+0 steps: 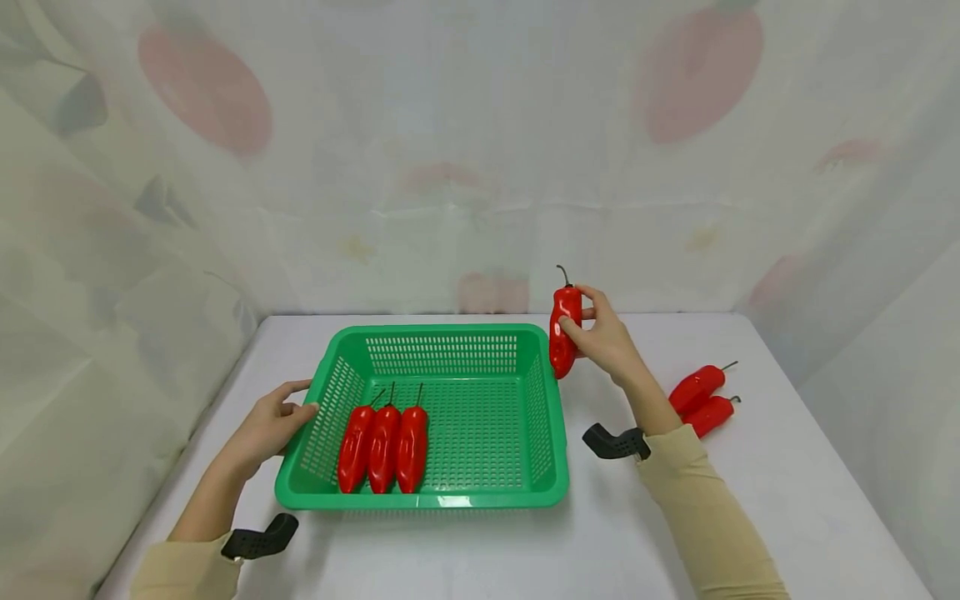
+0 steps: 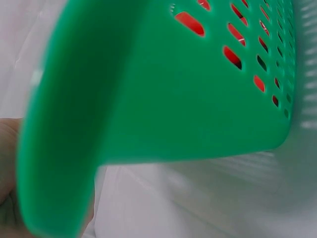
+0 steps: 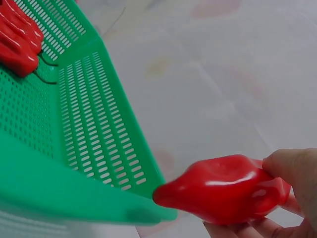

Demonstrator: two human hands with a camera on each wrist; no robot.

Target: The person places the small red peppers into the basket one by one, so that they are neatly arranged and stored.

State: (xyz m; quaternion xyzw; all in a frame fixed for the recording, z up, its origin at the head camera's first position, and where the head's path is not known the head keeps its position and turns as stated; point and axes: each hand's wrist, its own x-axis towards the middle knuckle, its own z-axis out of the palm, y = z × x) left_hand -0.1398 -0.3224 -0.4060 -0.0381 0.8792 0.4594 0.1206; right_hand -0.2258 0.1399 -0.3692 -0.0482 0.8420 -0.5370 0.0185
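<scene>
A red chili pepper [image 1: 565, 329] with a dark stem is held between the thumb and fingers of my right hand [image 1: 603, 337], just over the right rim of the green plastic basket [image 1: 491, 500]. In the right wrist view the pepper [image 3: 223, 188] has its tip beside the basket's corner. My left hand [image 1: 266, 429] grips the left rim, thumb on top; the left wrist view shows mostly the basket wall [image 2: 173, 109], with the hand partly hidden. Inside the basket, three red peppers [image 1: 382, 446] lie side by side at the left, stems pointing away.
Two more red peppers [image 1: 697, 387] lie on the white table [image 1: 780, 492], right of the basket and partly behind my right forearm. A pale curtain [image 1: 480, 167] with faded fruit prints hangs along the table's back edge, and pale sheets flank both sides.
</scene>
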